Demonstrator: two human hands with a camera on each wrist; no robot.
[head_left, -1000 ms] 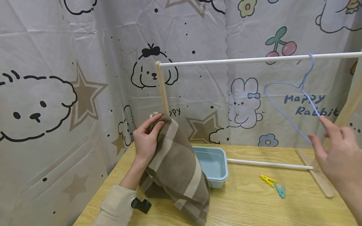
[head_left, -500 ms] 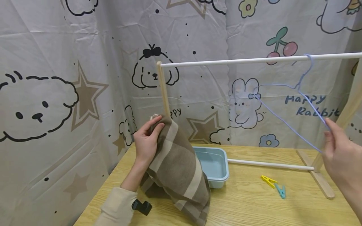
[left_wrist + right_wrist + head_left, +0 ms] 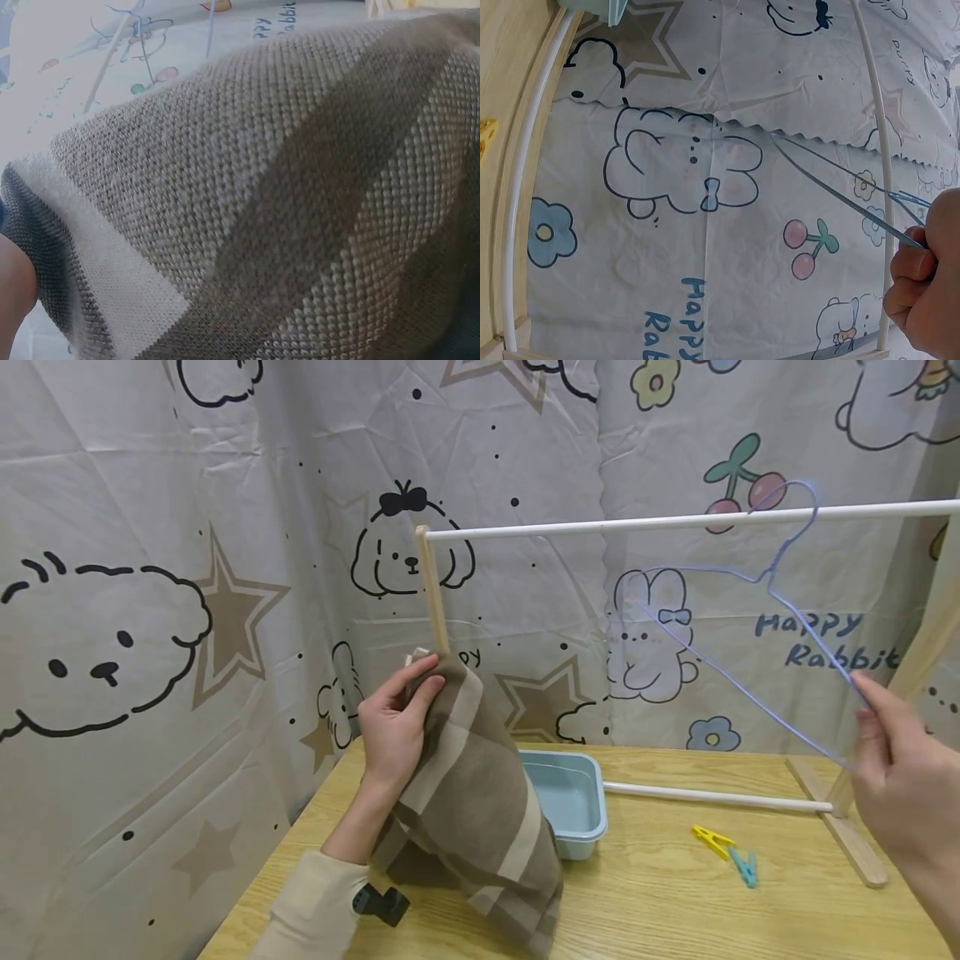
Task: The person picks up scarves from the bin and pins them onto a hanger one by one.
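A brown checked cloth with cream stripes [image 3: 480, 777] hangs from my left hand [image 3: 392, 727], which pinches its top edge between thumb and fingers. In the left wrist view the knit cloth [image 3: 225, 172] fills most of the picture, and only a bit of a finger shows at the left edge. On the right, my right hand [image 3: 903, 768] grips one end of a thin blue wire hanger [image 3: 731, 672]. The hanger's hook stands at the white rail [image 3: 600, 524], its curve above it. In the right wrist view the curled fingers hold the hanger [image 3: 840, 191].
A light blue basin [image 3: 588, 814] stands behind the cloth. Yellow [image 3: 712, 841] and teal [image 3: 744, 867] clothespins lie on the wooden table [image 3: 645, 910]. The rack has wooden posts [image 3: 431, 589] and a low white bar [image 3: 712, 795]. A printed curtain [image 3: 247, 793] hangs behind.
My right hand has shifted right along the hanger. The hanger has turned and its hook has risen above the rail. The left hand with the cloth has moved slightly up and right.
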